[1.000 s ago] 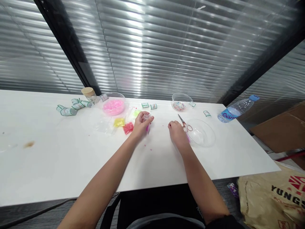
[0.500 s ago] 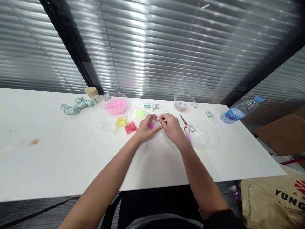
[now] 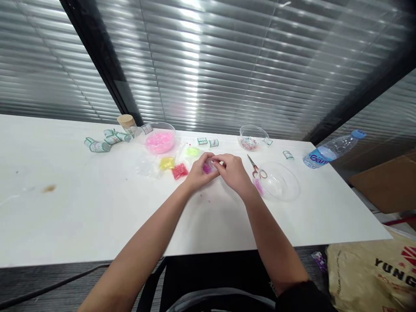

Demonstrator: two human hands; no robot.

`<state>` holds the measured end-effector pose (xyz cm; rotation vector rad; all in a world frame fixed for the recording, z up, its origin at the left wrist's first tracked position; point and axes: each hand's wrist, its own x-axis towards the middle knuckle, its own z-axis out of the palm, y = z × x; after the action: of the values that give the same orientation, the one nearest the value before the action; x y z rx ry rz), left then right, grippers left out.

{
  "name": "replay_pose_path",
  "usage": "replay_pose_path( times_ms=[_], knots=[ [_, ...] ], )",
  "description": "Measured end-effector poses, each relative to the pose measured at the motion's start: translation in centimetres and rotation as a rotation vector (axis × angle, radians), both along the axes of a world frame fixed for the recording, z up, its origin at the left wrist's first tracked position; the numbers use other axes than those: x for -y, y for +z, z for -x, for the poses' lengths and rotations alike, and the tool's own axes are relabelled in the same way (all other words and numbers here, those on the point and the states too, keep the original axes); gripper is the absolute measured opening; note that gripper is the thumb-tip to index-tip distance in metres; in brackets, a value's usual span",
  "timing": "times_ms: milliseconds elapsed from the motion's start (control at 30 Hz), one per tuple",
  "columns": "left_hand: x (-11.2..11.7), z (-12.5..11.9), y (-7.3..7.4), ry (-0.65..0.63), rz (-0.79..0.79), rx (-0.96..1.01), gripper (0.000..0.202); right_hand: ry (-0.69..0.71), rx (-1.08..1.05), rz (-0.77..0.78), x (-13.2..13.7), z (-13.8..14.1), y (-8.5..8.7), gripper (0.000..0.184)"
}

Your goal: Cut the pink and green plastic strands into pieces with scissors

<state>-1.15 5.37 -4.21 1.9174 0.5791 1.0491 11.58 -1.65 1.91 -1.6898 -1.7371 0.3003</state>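
Holding clear cup [image 3: 210, 164], purple inside, in curled left grip [image 3: 197, 174], working at it with right grip [image 3: 231, 168], closure unclear, seemingly needing steadiness next.

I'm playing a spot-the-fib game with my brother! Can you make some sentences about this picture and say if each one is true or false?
1. The left hand holds a small clear container. True.
2. The right hand is holding the scissors. False: the scissors lie on the table, and the right hand is at the small clear container.
3. The red packet is beside the yellow packet. True.
4. The water bottle has a red cap. False: the cap is blue.
5. The pink stuff is in a clear bowl. True.
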Motion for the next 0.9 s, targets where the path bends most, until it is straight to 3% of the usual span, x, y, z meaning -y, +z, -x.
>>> replay_pose_path(
  times_ms=[200, 367, 467, 533, 633, 900],
  knots=[
    [0.3, 0.0, 0.3, -0.027, 0.05, 0.038, 0.036, -0.038, -0.083, -0.024, 0.4, -0.1, -0.3, 0.027],
    [0.0, 0.1, 0.2, 0.016, 0.064, 0.027, 0.042, 0.012, -0.108, -0.238, 1.8, -0.1, -0.9, 0.041],
    [-0.3, 0.2, 0.1, 0.056, 0.123, 0.032, 0.045, -0.112, -0.149, -0.317, 4.0, 0.7, -1.7, 0.034],
    [-0.4, 0.3, 0.1, 0.076, 0.157, 0.041, 0.045, -0.037, -0.133, -0.119, 5.6, 1.6, -2.6, 0.021],
    [-0.4, 0.4, 0.2, 0.086, 0.18, 0.034, 0.044, 0.048, -0.103, 0.159, 7.3, 2.9, -4.1, 0.016],
    [-0.2, 0.4, 0.2, 0.073, 0.148, 0.008, 0.042, -0.005, -0.092, 0.232, 7.4, 3.9, -5.7, 0.013]
  ],
)
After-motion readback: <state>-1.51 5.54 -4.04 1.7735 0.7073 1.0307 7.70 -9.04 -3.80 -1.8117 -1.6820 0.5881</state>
